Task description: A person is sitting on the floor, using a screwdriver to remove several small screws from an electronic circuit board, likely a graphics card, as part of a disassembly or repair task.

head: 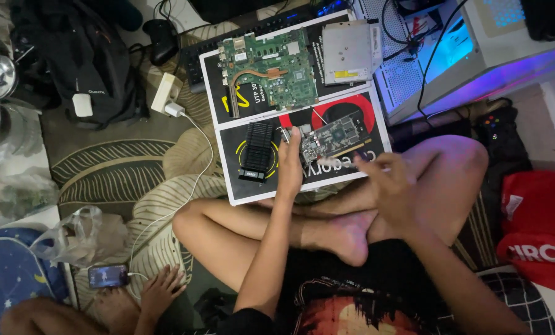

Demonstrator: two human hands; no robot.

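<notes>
I am pinching the graphics card (334, 138), lying mid-frame on the flat black box (253, 189), with my left hand (290, 162); my right hand (389, 180), blurred, is gripping a thin tool. A slip could scratch its circuitry.

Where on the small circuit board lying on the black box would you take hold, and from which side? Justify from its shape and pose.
Judging by its pose, grip the small circuit board by its bare long edges, fingers coming from above. It lies flat on the black box, its top crowded with components. The left hand already rests at its left end, so the right end looks freest.
</notes>
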